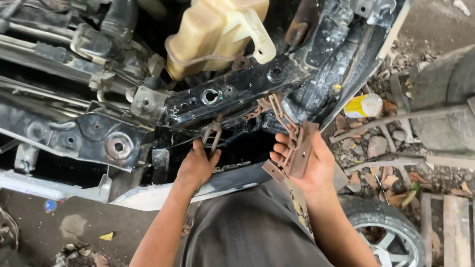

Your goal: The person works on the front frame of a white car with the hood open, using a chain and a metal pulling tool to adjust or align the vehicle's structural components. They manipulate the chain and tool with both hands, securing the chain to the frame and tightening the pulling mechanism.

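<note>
Far left, the stripped front of the car showed a bare black metal panel [106, 138] with round holes, and hoses [99, 34] ran above it. Moving in, the left hand [198, 165] was up at the gap below the crossmember [232, 91], its grip pinched around a rusty hook clamp [213, 134] that hung from the beam, fingers curled tight on the lower end. Above sat the yellowed plastic reservoir [217, 34], well clear of both hands. Across to the middle, a rusty chain [279, 113] dropped from the crossmember straight down into the right hand [304, 163]. That hand lay palm up, fingers half curled, cradling a rusty flat bracket [297, 153] with the chain draped over it, a loose cupping grip and not a squeeze. Further right, a yellow and white can [363, 105] lay among stones and dry leaves on the ground, and a wheel [386, 232] sat low right by the person's leg.

The risk, as I judged it: that bracket was only resting in an open palm, so a tug on the chain could slide it off towards the feet. The clamp edges and torn sheet metal looked sharp and rusty, and a slip of the left hand could scrape bare knuckles on the beam
</note>
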